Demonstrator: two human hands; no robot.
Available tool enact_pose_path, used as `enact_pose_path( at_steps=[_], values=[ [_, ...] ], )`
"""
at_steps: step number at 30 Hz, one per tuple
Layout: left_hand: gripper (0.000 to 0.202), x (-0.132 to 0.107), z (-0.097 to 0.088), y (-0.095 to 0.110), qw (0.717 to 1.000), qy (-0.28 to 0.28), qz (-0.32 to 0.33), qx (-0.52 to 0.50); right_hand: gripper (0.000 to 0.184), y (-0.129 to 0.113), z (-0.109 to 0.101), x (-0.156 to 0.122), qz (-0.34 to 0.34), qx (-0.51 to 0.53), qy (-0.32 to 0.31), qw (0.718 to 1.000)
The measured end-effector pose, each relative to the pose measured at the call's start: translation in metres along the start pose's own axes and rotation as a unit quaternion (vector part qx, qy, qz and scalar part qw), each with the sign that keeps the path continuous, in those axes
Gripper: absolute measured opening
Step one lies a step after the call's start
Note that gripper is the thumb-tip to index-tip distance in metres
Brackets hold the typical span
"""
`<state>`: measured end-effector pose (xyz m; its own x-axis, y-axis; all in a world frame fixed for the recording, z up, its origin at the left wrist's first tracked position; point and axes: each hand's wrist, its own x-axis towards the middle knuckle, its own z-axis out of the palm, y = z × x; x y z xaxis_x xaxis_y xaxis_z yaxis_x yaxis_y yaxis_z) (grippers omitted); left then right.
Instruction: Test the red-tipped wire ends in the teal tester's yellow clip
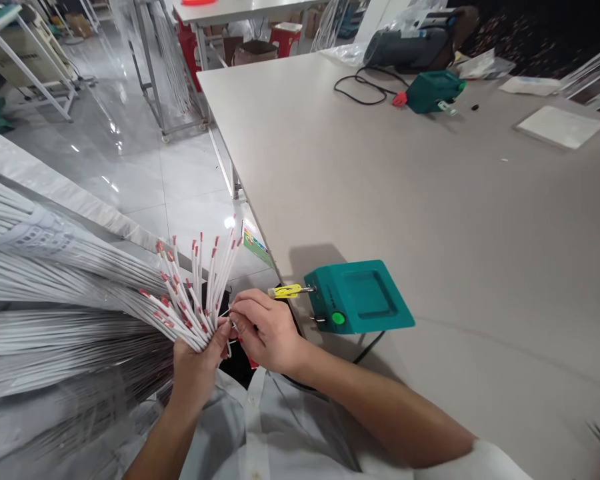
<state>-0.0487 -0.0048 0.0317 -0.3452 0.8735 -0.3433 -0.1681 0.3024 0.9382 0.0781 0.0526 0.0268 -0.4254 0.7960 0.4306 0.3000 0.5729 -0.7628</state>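
My left hand [195, 363] is closed round a fanned bundle of white wires with red terminal tips [193, 287], held off the table's left edge. Long white wires [55, 267] trail away to the left. My right hand [263, 327] is closed in a pinch on one wire end right beside the bundle, touching my left hand. A teal box-shaped device [363, 297] with a green button [338, 318] sits on the table just right of my right hand. A yellow clip [286, 291] sticks out of its left side.
The grey table [430, 200] stretches ahead. At its far end lie a second teal device [433, 90], a black cable [363, 87], a dark bag [410, 43] and white sheets [560, 125]. Shiny tiled floor [145, 160] and metal racks lie to the left.
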Motion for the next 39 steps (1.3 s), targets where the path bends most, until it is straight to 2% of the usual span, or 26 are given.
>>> enact_pose_path(
  at_steps=[3, 5, 9, 14, 18, 21, 24, 26, 28, 30, 33, 36, 39],
  values=[
    [0.012, 0.0, 0.001, -0.003, 0.999, 0.013, 0.007, -0.034, 0.016, 0.002, -0.004, -0.003, -0.065, -0.074, -0.019, 0.995],
    [0.011, 0.002, 0.002, -0.001, 0.998, 0.022, 0.004, -0.058, 0.015, 0.002, -0.008, -0.005, -0.077, -0.096, -0.018, 0.992],
    [0.012, 0.005, 0.002, 0.004, 0.995, 0.036, -0.012, -0.096, 0.016, -0.002, -0.018, -0.008, -0.002, -0.024, -0.028, 0.999],
    [0.011, 0.005, 0.001, 0.003, 0.996, 0.005, -0.016, -0.082, 0.017, -0.006, -0.019, 0.0, 0.09, 0.107, -0.019, 0.99],
    [0.012, 0.003, -0.003, 0.005, 0.999, -0.025, 0.002, -0.02, 0.012, -0.003, -0.01, 0.009, 0.077, 0.135, -0.04, 0.987],
    [0.014, 0.002, -0.005, 0.007, 0.997, -0.044, 0.003, 0.059, 0.015, 0.002, -0.006, 0.008, 0.024, 0.081, -0.073, 0.994],
    [0.015, 0.002, -0.004, 0.005, 0.996, -0.045, 0.011, 0.075, 0.014, 0.002, -0.009, 0.004, -0.026, -0.062, -0.101, 0.993],
    [0.015, 0.002, -0.002, 0.002, 0.997, -0.043, 0.014, 0.061, 0.014, -0.001, -0.014, 0.003, -0.032, -0.139, -0.126, 0.982],
    [0.016, 0.001, -0.001, -0.001, 0.998, -0.04, 0.008, 0.046, 0.015, -0.006, -0.021, 0.003, 0.001, -0.161, -0.164, 0.973],
    [0.017, 0.002, -0.001, -0.003, 0.999, -0.024, 0.002, 0.021, 0.016, -0.009, -0.027, 0.004, 0.055, -0.129, -0.188, 0.972],
    [0.018, 0.002, -0.004, -0.004, 1.0, -0.006, -0.009, -0.013, 0.014, -0.009, -0.028, 0.005, 0.13, 0.005, -0.142, 0.981],
    [0.016, 0.002, -0.007, -0.003, 0.999, -0.037, -0.015, -0.014, 0.034, -0.003, -0.022, 0.007, 0.171, 0.164, -0.105, 0.966],
    [0.014, 0.001, -0.009, -0.002, 0.997, -0.071, -0.002, -0.013, 0.017, 0.001, -0.014, 0.009, 0.161, 0.261, -0.119, 0.944]
  ],
)
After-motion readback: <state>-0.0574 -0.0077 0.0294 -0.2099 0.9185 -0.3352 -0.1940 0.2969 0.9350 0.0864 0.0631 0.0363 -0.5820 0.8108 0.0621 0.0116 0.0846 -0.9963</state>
